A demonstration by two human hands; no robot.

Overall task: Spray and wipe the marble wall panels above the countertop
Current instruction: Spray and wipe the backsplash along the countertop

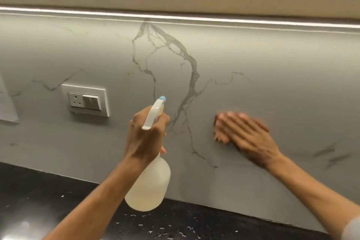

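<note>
My L hand (145,134) is closed around the neck of the spray bottle (148,179), fingers wrapped under the white trigger head, blue nozzle tip (162,99) aimed at the marble wall panel (272,68). Bottle is translucent w/ pale liquid, body hanging below my fist, above the black speckled countertop (48,200), not touching it. My R hand (247,134) is flat, fingers spread and pressed on a cloth (219,136) against the panel, just R of the big grey vein (192,76); hand is motion-blurred, cloth mostly hidden under fingers, only a pinkish-brown edge shows, so colour/type unclear. Panel is grey-white w/ dark veining, runs from countertop up to the LED strip (175,18) under the cabinet. Socket + switch plate (85,100) sits on the panel to the L of the bottle, well apart from both hands.
</note>
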